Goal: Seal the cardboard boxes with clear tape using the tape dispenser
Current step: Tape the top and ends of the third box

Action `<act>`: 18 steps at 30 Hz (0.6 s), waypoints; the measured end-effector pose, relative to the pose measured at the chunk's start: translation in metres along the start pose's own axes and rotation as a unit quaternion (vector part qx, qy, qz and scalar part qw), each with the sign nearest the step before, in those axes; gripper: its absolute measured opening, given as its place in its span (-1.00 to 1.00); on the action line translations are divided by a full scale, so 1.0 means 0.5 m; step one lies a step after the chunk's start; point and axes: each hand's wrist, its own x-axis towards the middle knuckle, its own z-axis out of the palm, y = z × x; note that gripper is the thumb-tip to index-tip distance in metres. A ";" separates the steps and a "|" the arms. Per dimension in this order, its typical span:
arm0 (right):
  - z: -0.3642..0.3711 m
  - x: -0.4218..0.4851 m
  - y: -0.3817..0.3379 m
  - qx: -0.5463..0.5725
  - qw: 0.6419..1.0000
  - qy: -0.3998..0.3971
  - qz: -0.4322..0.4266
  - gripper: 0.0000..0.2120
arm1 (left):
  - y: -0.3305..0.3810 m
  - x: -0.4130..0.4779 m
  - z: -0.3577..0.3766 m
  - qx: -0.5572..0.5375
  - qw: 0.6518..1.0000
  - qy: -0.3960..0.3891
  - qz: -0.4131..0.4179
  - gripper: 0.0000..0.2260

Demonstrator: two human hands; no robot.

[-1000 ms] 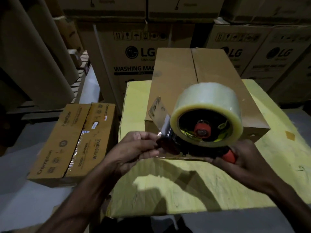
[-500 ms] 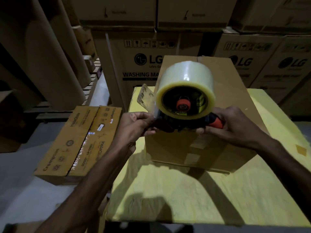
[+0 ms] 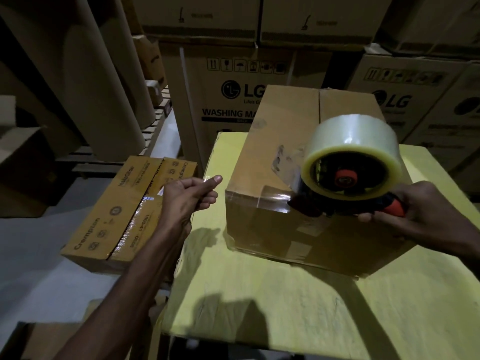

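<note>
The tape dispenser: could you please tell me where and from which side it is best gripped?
Grip the tape dispenser by its red-and-black handle, from the right: it juts clear of the tape roll, and the right hand holds it there.

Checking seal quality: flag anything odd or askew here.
The tape runs from the box's near-left corner along its near edge, crosswise to the centre seam, which looks bare. The box also sits skewed on the table.
</note>
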 end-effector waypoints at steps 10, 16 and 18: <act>-0.004 0.009 -0.008 -0.015 1.000 0.003 0.006 -0.77 | -0.030 0.014 0.024 0.001 0.999 0.025 0.040 -0.72; -0.001 0.007 -0.005 -0.011 1.000 0.001 0.001 -0.79 | -0.043 0.012 0.016 -0.009 0.999 0.025 0.041 -0.78; 0.001 0.007 -0.005 -0.009 1.000 -0.003 0.005 -0.77 | -0.045 0.016 0.020 -0.006 0.999 0.024 0.037 -0.76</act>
